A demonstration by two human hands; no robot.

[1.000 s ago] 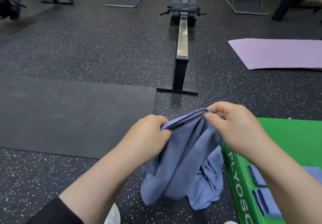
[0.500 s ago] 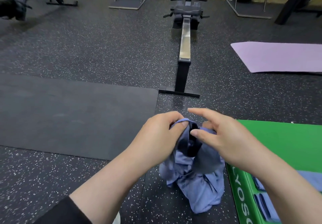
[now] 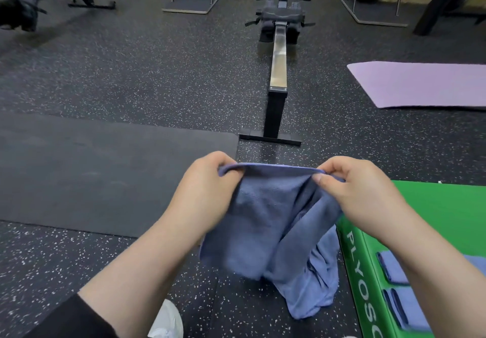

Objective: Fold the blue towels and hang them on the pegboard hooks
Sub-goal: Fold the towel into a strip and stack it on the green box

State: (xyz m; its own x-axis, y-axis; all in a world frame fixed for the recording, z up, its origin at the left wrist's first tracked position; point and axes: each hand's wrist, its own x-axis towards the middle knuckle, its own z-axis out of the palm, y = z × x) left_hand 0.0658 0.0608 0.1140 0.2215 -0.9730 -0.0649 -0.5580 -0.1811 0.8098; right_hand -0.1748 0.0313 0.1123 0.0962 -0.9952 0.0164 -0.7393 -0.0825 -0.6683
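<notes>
Soft blue terry towel [image 3: 265, 222]: top edge pinched between left hand [image 3: 207, 185] and right hand [image 3: 349, 190], hanging above speckled floor. Folding barely begun; hanging pending; pegboard unseen.

The scene was evenly and fairly brightly lit from overhead, with only soft, faint shadows under the rowing machine [image 3: 278, 74] and beside the green box [image 3: 447, 219], and a dull glare ran along the machine's metal rail. The wide-angle lens bent the floor [image 3: 131, 74] and the wall line outward toward 10 and 2 o'clock. The left hand [image 3: 207, 188] and the lower towel [image 3: 265, 232] edge were smeared by motion blur, and the dark gear at 10 o'clock was also soft.
</notes>
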